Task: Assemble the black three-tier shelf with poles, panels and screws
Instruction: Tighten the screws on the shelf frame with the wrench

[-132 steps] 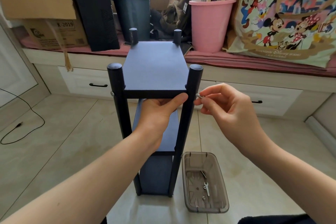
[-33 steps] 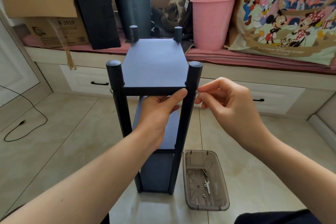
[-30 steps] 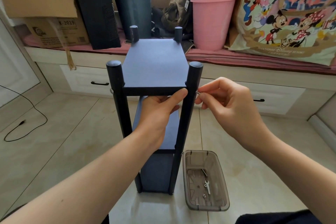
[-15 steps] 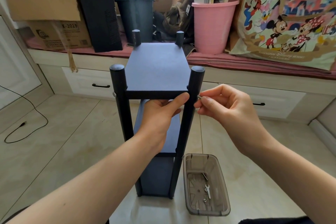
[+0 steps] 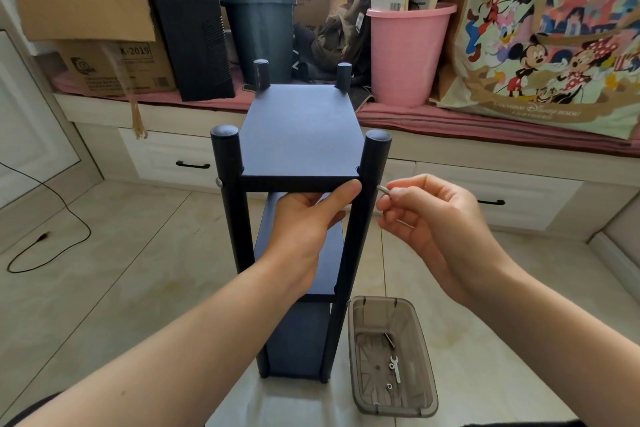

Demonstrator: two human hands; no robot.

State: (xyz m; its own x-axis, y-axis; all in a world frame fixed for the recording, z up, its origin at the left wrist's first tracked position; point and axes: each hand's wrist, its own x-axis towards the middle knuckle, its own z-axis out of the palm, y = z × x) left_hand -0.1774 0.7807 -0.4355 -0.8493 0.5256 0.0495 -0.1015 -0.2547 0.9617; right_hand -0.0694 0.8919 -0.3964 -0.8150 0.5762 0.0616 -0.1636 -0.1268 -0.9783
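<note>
Shelf (image 5: 298,135), black, three tiers, upright on the tiled floor, all four poles standing and three panels in place. Top panel (image 5: 299,125): seated between the poles. Near-left pole (image 5: 230,191): screw head visible on its outer face at panel height. Near-right pole (image 5: 367,204): fixing in progress. Left hand (image 5: 304,225): gripping the front edge of the top panel from below, thumb laid along the edge next to the near-right pole, as it was over the last few seconds. Right hand (image 5: 429,218): fingers curled, pinching a small metal screw or tool (image 5: 382,188) whose tip meets the outer side of the near-right pole; which of the two cannot be told. Change over the last seconds: slight only, with fingers re-set on the metal piece, consistent with turning it in. Judgement: the last front fixing of the top tier is being tightened; the rear fixings cannot be checked. Tray (image 5: 391,357), grey plastic, on the floor just right of the shelf: holds a small spanner (image 5: 394,367) and a few loose fittings.
</note>
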